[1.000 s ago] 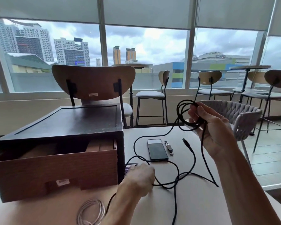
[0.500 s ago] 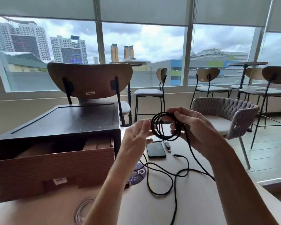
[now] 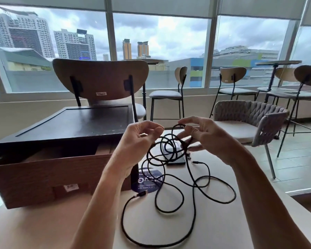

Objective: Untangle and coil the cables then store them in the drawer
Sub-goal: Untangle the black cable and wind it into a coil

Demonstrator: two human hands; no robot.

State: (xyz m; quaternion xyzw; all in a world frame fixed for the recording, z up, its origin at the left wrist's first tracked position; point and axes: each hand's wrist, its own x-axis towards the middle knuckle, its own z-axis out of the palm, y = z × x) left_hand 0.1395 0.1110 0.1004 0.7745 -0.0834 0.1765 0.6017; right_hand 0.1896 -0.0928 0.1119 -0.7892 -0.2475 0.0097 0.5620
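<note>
A long black cable [image 3: 176, 200] hangs in loose, tangled loops between my hands and sprawls over the tan table [image 3: 43, 227]. My left hand [image 3: 138, 141] is raised with curled fingers that pinch a strand at the left of the loops. My right hand [image 3: 206, 139] pinches the top of the loops between thumb and fingers. One plug [image 3: 141, 194] lies near the drawer, another plug [image 3: 194, 161] lies below my right hand. The wooden drawer [image 3: 48, 175] stands pulled out of its dark box [image 3: 70, 123] at the left; what it holds is hidden.
A phone [image 3: 177, 159] lies on the table under the hanging loops, next to a blue round sticker [image 3: 147, 182]. A wooden chair [image 3: 101, 78] stands behind the box, and a woven grey chair [image 3: 250, 121] stands by the table's right side.
The tight coil held between both hands has fallen open into loose loops. My hands have drawn slightly apart, and more cable lies spread on the table.
</note>
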